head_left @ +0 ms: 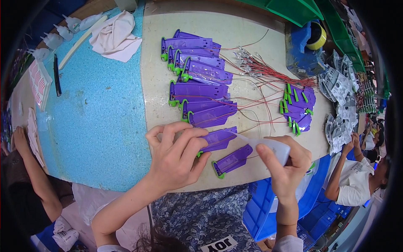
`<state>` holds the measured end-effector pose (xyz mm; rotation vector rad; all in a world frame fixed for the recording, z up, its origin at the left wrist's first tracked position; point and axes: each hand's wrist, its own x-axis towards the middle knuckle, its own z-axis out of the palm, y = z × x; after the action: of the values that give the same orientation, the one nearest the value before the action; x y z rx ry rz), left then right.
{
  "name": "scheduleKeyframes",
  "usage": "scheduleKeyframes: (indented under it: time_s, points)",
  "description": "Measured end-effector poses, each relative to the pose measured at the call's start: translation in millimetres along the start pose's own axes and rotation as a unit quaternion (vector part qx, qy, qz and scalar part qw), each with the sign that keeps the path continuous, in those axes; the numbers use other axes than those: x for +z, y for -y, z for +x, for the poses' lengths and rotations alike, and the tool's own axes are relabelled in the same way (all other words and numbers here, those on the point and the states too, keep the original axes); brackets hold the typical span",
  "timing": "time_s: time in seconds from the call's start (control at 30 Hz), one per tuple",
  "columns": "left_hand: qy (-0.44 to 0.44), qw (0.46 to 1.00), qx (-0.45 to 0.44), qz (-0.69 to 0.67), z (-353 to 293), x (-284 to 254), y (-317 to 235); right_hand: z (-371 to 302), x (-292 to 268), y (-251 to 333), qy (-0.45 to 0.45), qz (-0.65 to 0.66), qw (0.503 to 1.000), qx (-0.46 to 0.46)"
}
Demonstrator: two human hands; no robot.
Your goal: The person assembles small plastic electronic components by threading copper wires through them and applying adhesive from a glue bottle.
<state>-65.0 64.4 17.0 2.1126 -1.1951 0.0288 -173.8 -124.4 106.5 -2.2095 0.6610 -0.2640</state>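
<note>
Surface: a pale beige desk [252,38] beside a blue speckled mat [96,109] on its left; green bins [294,8] at the far edge.
Left hand [176,155]: rests on the near part of the desk, its fingers [184,136] pressed down together on a purple plastic piece [218,138] with a green end, holding it flat.
Right hand [285,164]: fingers closed around a small white squeeze bottle [273,147], whose thin nozzle points left and reaches the purple piece under the left hand.
Second piece: another purple part [233,159] lies just near of the held one, between the two hands, loose on the desk.
Stack: a row of like purple pieces [197,80] lies farther away, with red wires [268,71] trailing right from them.
Right side: a small heap of purple and green parts [298,109], then grey parts [340,96].
Far left: a crumpled white cloth [115,35] on the mat.
Others: a person's arm [29,168] at left, another person [357,176] at right.
</note>
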Motion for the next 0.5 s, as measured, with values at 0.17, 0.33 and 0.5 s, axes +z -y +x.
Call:
scheduleKeyframes:
  time_s: [0.17,0.33,0.5]
  points:
    - [0.001,1.000,0.003,-0.012,-0.1,0.9,0.8,-7.3,-5.0,4.0,0.035,-0.001,0.999,-0.019]
    - [0.016,0.995,0.093,-0.029,-8.9,-5.7,-6.1,-13.3,-22.3,-3.5,-0.026,0.031,0.996,0.083]
    - [0.030,0.996,0.057,0.069,-34.9,4.1,-21.3,-25.9,-30.2,2.8,-0.022,0.040,0.999,0.028]
